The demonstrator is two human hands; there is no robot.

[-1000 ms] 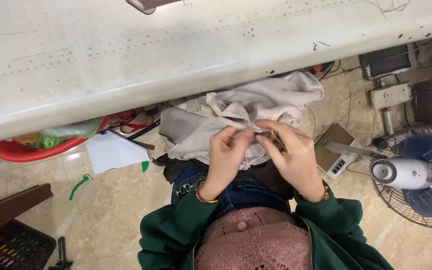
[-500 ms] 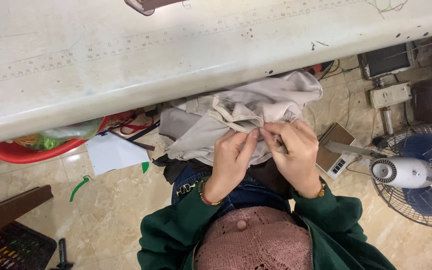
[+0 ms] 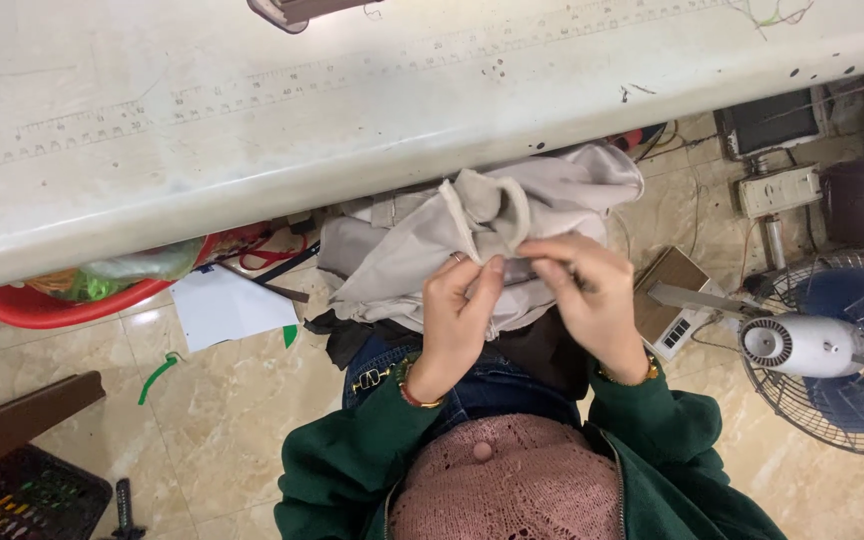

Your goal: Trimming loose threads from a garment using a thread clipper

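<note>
Left hand (image 3: 460,315) pinched on a folded edge of pale grey fabric garment (image 3: 472,240) bunched in lap under table edge; right hand (image 3: 592,300) fingers closed on same seam just beside. Best kept taut between both pinches, fold worked in short lengths. Worn white worktable (image 3: 352,110) above, red plastic basin (image 3: 42,305) left, beige marble-tile floor (image 3: 242,400), grey pedestal fan (image 3: 822,345) right.

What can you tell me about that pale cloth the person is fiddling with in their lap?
The cloth is a light grey-beige woven garment piece, crumpled and folded in a heap on the person's lap, just under the edge of the worktable. A narrow sewn strap or band loops up from its middle. The left hand pinches a fold near that band, and the right hand grips the fabric beside it. Dark cloth lies beneath it.
</note>
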